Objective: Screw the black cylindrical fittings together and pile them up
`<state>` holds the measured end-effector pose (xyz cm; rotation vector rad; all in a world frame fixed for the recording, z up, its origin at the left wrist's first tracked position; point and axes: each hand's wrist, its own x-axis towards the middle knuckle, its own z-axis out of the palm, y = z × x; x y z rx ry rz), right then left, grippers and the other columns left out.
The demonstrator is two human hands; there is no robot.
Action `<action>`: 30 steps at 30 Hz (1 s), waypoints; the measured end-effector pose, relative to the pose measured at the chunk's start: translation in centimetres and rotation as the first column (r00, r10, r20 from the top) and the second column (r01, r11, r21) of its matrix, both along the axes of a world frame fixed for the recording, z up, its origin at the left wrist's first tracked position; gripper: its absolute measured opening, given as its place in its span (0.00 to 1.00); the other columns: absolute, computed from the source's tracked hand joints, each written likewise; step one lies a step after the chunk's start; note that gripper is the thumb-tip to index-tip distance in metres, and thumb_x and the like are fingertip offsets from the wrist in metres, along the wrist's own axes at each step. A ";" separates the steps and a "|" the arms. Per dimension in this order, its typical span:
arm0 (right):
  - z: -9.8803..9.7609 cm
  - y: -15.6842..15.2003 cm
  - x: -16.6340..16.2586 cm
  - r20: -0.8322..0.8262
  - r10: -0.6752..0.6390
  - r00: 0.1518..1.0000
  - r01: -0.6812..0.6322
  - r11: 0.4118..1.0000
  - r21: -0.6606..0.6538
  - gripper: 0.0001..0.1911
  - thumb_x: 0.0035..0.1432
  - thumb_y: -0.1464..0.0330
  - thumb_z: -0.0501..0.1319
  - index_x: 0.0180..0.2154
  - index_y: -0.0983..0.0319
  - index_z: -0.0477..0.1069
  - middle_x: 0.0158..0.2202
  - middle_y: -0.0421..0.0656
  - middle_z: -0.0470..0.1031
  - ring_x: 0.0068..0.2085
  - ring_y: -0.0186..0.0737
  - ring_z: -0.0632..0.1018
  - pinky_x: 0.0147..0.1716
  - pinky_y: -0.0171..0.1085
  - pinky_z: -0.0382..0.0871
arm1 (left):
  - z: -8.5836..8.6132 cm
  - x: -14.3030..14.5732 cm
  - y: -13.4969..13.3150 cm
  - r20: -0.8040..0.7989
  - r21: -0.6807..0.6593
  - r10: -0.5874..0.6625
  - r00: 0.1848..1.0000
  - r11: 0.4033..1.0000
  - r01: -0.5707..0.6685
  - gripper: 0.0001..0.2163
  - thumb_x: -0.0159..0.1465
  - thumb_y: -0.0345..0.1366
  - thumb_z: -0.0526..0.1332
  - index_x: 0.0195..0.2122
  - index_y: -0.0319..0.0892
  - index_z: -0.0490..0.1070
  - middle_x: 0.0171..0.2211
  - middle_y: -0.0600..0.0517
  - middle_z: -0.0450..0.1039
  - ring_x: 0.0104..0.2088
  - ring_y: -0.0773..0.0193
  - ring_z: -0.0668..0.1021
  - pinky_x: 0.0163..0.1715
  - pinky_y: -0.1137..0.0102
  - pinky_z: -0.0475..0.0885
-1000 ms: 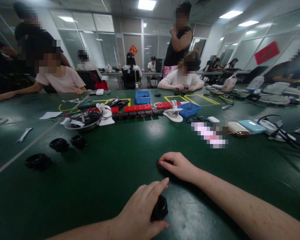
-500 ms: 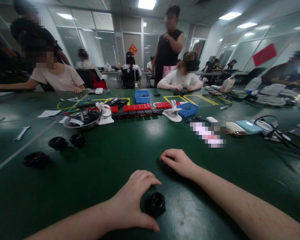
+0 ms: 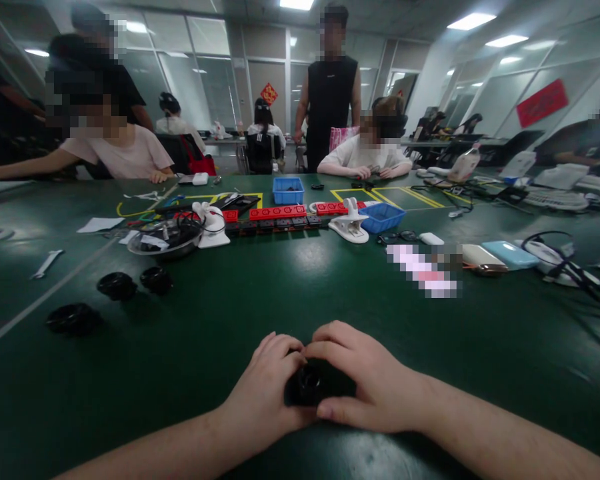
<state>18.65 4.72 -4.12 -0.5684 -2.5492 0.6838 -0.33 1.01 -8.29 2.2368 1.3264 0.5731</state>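
A black hollow plastic fitting (image 3: 309, 383), with a round opening facing up toward me, sits between my hands near the front of the green table. My left hand (image 3: 267, 383) is curled around its left side, fingers at the far edge and thumb at the near edge. From the right, my right hand (image 3: 367, 380) arches over with thumb and fingers apart. Its fingertips meet those of my left hand beyond the fitting, and its thumb tip reaches my left thumb. A gap shows between the right palm and the fitting.
Three similar black fittings (image 3: 117, 286) and a wrench (image 3: 47, 264) lie to the left. Beyond are a bowl of parts (image 3: 167, 247), white clamps (image 3: 349, 223), red-and-black blocks (image 3: 277, 213) and blue bins (image 3: 288, 190). Phones and cables lie right. People sit opposite.
My right hand has come in toward me and left, beside the fitting. My left hand has closed in around the fitting, which sits slightly farther away and left in view.
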 end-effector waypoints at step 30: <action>0.2 0.0 -0.6 0.092 0.156 0.983 -0.147 0.984 -0.101 0.17 0.46 0.75 0.57 0.41 0.61 0.69 0.39 0.43 0.73 0.41 0.41 0.70 0.44 0.41 0.61 | 0.2 -0.6 0.2 -0.083 -0.072 -0.068 0.994 0.995 0.062 0.18 0.50 0.43 0.67 0.42 0.48 0.71 0.52 0.49 0.64 0.55 0.50 0.62 0.57 0.46 0.45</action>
